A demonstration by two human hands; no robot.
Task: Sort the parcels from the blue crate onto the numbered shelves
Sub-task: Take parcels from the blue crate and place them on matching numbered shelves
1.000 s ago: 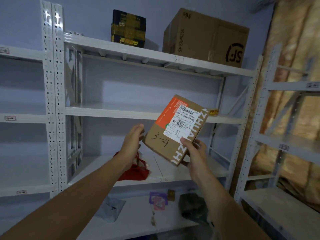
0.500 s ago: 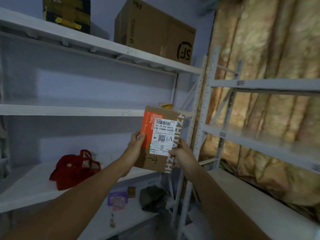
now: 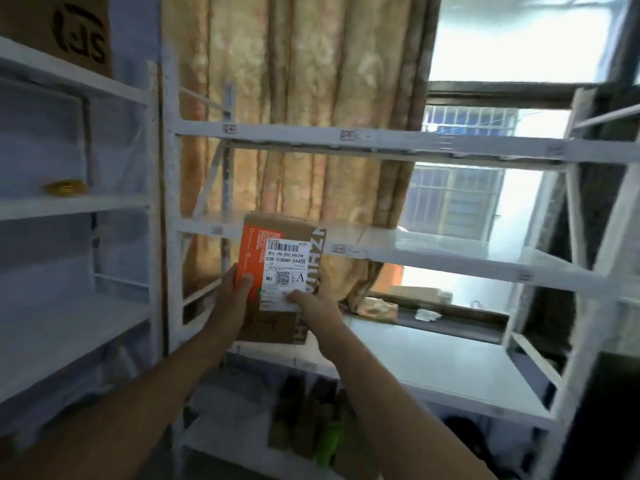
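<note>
You swing right from the first rack to the one by the curtain, and the parcel now hangs upright before its middle shelf, left hand and right hand both gripping its lower edges, so placing it looks close.

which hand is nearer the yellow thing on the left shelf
Left. The left hand grips the left edge of the parcel, below and right of the yellow thing; the right hand holds its right side, farther away.
</note>
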